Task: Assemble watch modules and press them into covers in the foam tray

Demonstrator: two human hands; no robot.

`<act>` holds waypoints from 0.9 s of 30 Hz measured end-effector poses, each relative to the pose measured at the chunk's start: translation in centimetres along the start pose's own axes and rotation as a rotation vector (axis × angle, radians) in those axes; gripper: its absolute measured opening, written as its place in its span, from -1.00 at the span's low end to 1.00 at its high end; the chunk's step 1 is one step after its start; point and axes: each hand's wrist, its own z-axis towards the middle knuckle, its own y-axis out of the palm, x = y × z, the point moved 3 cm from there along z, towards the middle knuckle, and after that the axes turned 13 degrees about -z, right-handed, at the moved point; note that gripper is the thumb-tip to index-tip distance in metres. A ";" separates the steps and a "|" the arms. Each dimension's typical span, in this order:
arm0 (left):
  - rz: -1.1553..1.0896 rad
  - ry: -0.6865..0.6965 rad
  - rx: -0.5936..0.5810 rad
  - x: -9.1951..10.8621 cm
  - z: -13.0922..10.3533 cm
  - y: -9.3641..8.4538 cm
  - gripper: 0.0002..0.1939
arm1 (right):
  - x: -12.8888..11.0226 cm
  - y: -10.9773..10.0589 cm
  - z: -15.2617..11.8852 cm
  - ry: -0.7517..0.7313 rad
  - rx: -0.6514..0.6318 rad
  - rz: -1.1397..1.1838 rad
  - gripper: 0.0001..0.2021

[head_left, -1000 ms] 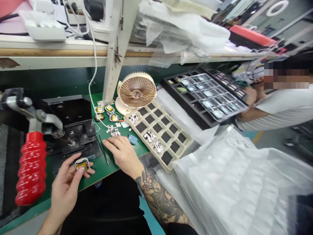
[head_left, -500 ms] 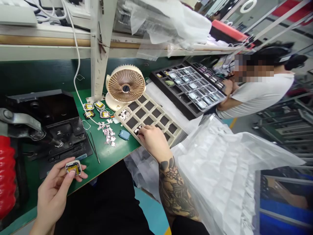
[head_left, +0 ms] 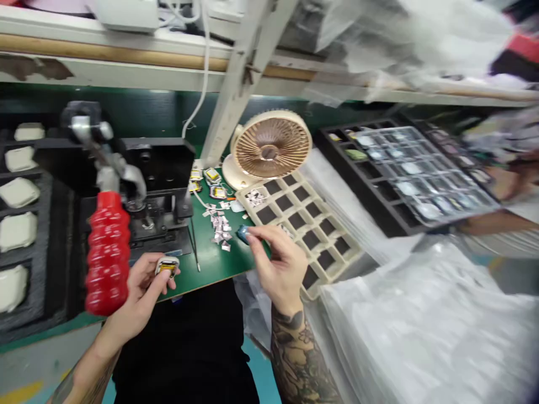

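My left hand (head_left: 145, 289) is closed around a small watch case (head_left: 167, 266), light-rimmed with a dark and yellow inside; the thumb lies on its open face. The thumb and forefinger of my right hand (head_left: 278, 261) pinch the edge of a small blue rounded case (head_left: 243, 233) over the green bench top. Whether that case is fully off the bench I cannot tell. Left of it lies a scatter of small pinkish-white tabs (head_left: 221, 227). Tweezers (head_left: 194, 247) rest between my two hands. Several similar watch cases with yellow insides (head_left: 213, 176) lie behind the tabs.
A press with a red ribbed handle (head_left: 108, 255) stands close by my left forearm. At far left is a foam tray (head_left: 37, 224) of pale pieces. A beige compartment tray (head_left: 273, 201), a fan (head_left: 269, 147) and a black tray (head_left: 370, 205) stand to the right. Plastic-wrapped sheets (head_left: 412, 314) are at lower right.
My right hand has left the beige tray's compartment, moved left and taken hold of the blue case. My left hand still holds the watch case. The view has swung left, showing the foam tray.
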 end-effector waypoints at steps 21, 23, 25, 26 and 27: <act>0.212 0.198 -0.113 1.8 0.3 0.9 -0.89 | -5.5 7.0 -2.5 -0.029 -0.442 0.443 -0.81; 0.208 0.191 -0.114 1.9 0.2 0.9 -0.87 | -5.7 7.0 -2.5 -0.048 -0.445 0.421 -0.83; 0.216 0.184 -0.108 2.0 0.2 0.9 -0.82 | -6.1 7.1 -2.5 -0.096 -0.467 0.384 -0.83; 0.219 0.179 -0.104 2.0 0.2 0.9 -0.80 | -6.3 7.1 -2.5 -0.119 -0.471 0.369 -0.82; 0.221 0.175 -0.102 1.9 0.2 0.9 -0.80 | -6.4 7.1 -2.6 -0.133 -0.469 0.359 -0.82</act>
